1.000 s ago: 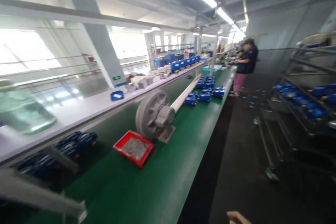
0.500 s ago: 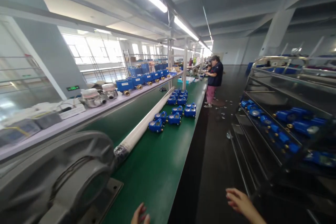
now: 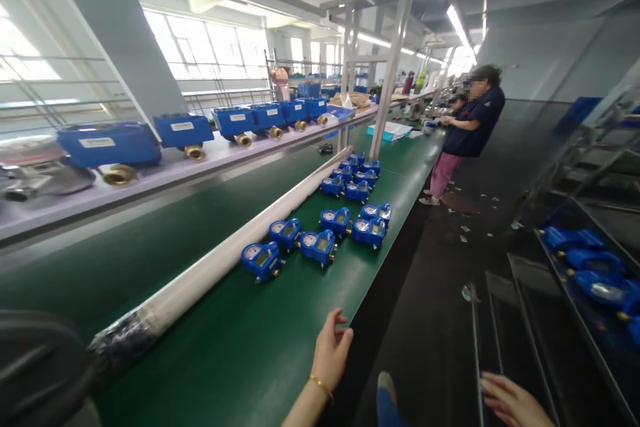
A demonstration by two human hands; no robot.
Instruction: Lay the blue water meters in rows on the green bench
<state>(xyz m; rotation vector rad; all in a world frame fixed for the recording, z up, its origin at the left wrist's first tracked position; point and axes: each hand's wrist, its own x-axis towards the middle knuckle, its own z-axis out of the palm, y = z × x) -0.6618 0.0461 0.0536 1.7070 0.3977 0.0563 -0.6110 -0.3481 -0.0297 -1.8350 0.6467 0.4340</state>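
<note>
Hovering empty, fingers loosely spread, over the near edge of the green tabletop point(image 3: 240, 347): the left hand point(image 3: 333, 350), gold bracelet point(image 3: 320, 384) at the wrist. Lower and off past that edge, the right hand point(image 3: 510, 400), open, holding nothing. Beyond the left hand on the tabletop, a cluster of blue water meters point(image 3: 320, 243), nearest one point(image 3: 261, 260) beside a long white tube point(image 3: 240, 250). Farther along the tabletop, a co-worker point(image 3: 470, 127) standing.
</note>
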